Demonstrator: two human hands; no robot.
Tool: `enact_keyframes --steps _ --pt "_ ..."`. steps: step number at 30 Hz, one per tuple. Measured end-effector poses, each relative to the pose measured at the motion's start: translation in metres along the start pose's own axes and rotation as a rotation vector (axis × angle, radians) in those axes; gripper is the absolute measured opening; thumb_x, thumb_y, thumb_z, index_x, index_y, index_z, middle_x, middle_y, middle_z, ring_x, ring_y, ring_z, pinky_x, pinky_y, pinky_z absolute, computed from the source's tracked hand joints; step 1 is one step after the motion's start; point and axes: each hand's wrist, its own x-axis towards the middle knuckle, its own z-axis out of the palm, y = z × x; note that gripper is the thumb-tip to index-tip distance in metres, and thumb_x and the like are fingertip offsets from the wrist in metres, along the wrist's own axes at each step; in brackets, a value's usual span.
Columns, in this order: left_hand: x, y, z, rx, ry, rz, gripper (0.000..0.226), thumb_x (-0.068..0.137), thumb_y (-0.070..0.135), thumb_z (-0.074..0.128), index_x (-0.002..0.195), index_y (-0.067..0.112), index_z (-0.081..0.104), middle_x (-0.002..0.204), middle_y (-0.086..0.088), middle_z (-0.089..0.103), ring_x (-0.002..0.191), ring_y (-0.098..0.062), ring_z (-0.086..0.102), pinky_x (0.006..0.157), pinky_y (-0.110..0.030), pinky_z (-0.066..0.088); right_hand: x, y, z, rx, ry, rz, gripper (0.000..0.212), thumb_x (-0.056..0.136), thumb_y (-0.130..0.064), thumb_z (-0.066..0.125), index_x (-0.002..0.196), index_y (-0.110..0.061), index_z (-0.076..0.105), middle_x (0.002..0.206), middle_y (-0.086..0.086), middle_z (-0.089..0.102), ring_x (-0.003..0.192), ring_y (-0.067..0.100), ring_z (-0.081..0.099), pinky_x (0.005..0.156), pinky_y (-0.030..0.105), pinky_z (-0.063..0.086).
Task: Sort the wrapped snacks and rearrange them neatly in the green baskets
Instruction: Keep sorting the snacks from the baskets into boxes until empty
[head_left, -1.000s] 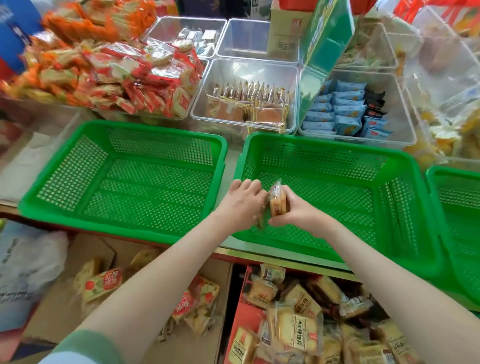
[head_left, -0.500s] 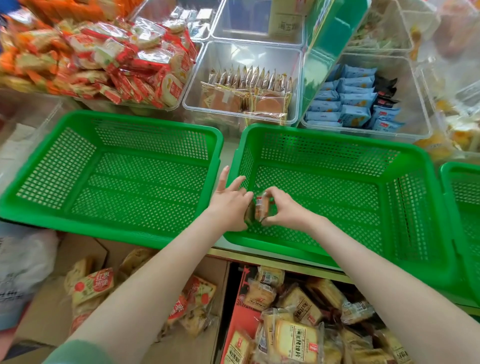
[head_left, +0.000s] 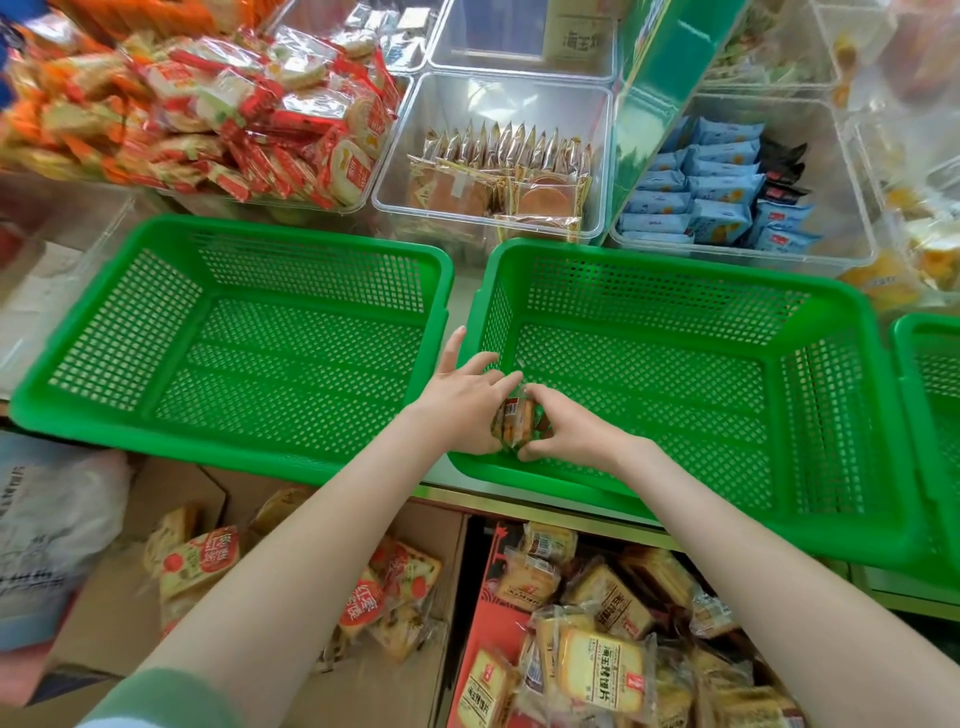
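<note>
- Fingers (head_left: 537, 401) of the right hand (head_left: 569, 434) are pinching a small clear-wrapped biscuit pack (head_left: 514, 422), the left hand (head_left: 462, 400) bracing it with straight fingers, at the near-left corner of the middle green mesh plastic basket (head_left: 675, 266).
- Likely light, slippery, brittle: hold its edges gently.

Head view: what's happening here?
A person holds one wrapped snack on edge in the near-left corner of the middle green basket. The right hand pinches it; the left hand steadies it with straight fingers. More snack packs lie in boxes below.
</note>
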Motion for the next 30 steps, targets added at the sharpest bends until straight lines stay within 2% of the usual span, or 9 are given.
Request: enact_keyframes --steps 2,4,7,10,14,17,20,24,30 --pt "-0.013 0.004 0.001 -0.180 0.122 -0.041 0.076 0.087 0.050 0.051 0.151 0.018 0.024 0.149 0.001 0.038 0.146 -0.019 0.015 0.111 -0.055 -0.020 -0.011 -0.002 -0.003 -0.016 -0.005 0.043 0.092 0.080 -0.028 0.076 0.151 -0.013 0.019 0.151 0.008 0.030 0.132 0.021 0.039 0.109 0.031 0.033" --pt "-0.034 0.014 0.007 -0.413 0.353 -0.081 0.061 0.089 0.041 0.050 0.144 0.017 0.040 0.144 0.000 0.045 0.139 -0.021 0.030 0.115 -0.048 -0.007 -0.032 -0.002 -0.006 -0.094 0.054 0.057 0.083 0.086 -0.028 0.070 0.152 -0.014 0.021 0.153 0.007 0.030 0.130 0.021 0.042 0.109 0.031 0.032" --pt "-0.072 0.046 0.023 -0.547 0.716 -0.108 0.044 0.088 0.031 0.050 0.125 0.009 0.057 0.124 -0.006 0.058 0.118 -0.025 0.049 0.106 -0.041 0.026 -0.086 -0.005 0.001 -0.090 0.385 -0.055 0.054 0.093 -0.016 0.059 0.143 -0.010 0.039 0.137 0.008 0.047 0.121 0.017 0.046 0.106 0.027 0.033" --pt "-0.109 0.094 0.048 -0.591 0.819 -0.077 0.035 0.088 0.020 0.054 0.118 0.004 0.059 0.115 -0.009 0.060 0.108 -0.023 0.049 0.099 -0.032 0.034 -0.149 -0.011 0.031 -0.083 0.620 -0.250 0.039 0.092 -0.014 0.059 0.129 -0.007 0.050 0.115 0.004 0.055 0.104 0.003 0.043 0.097 0.014 0.032" --pt "-0.140 0.138 0.085 -0.663 0.615 -0.031 0.033 0.089 0.013 0.047 0.120 0.009 0.057 0.111 -0.008 0.057 0.100 -0.024 0.051 0.088 -0.037 0.046 -0.205 0.000 0.083 -0.236 0.261 -0.215 0.062 0.090 -0.050 0.048 0.143 -0.021 0.035 0.132 -0.006 0.047 0.123 0.006 0.037 0.105 0.015 0.022" --pt "-0.144 0.154 0.095 -0.716 0.475 0.012 0.036 0.088 0.013 0.042 0.117 0.009 0.062 0.112 -0.009 0.059 0.101 -0.025 0.054 0.084 -0.041 0.050 -0.219 0.021 0.113 -0.429 0.067 -0.127 0.079 0.089 -0.052 0.052 0.152 -0.023 0.016 0.147 -0.008 0.033 0.138 0.012 0.025 0.113 0.027 0.013" --pt "-0.144 0.165 0.083 -0.735 0.451 0.035 0.041 0.084 0.013 0.039 0.117 0.006 0.062 0.114 -0.011 0.061 0.105 -0.024 0.053 0.090 -0.038 0.050 -0.224 0.029 0.118 -0.411 0.190 -0.108 0.069 0.090 -0.033 0.056 0.150 -0.016 0.025 0.143 -0.002 0.040 0.134 0.015 0.031 0.113 0.027 0.019" --pt "-0.147 0.180 0.075 -0.677 0.337 -0.044 0.049 0.079 0.007 0.049 0.127 0.003 0.054 0.123 -0.014 0.054 0.112 -0.030 0.050 0.091 -0.041 0.049 -0.237 0.031 0.105 -0.187 0.419 0.008 0.066 0.086 -0.026 0.063 0.144 -0.015 0.035 0.134 -0.001 0.046 0.127 0.014 0.035 0.111 0.032 0.031" --pt "-0.133 0.213 0.050 -0.477 -0.136 -0.304 0.067 0.095 0.055 0.041 0.145 0.011 0.029 0.142 -0.019 0.029 0.122 -0.039 0.041 0.093 -0.037 0.044 -0.253 0.042 0.089 -0.014 0.579 0.106 0.065 0.086 -0.025 0.068 0.142 -0.019 0.036 0.130 -0.003 0.045 0.122 0.010 0.034 0.103 0.024 0.028"
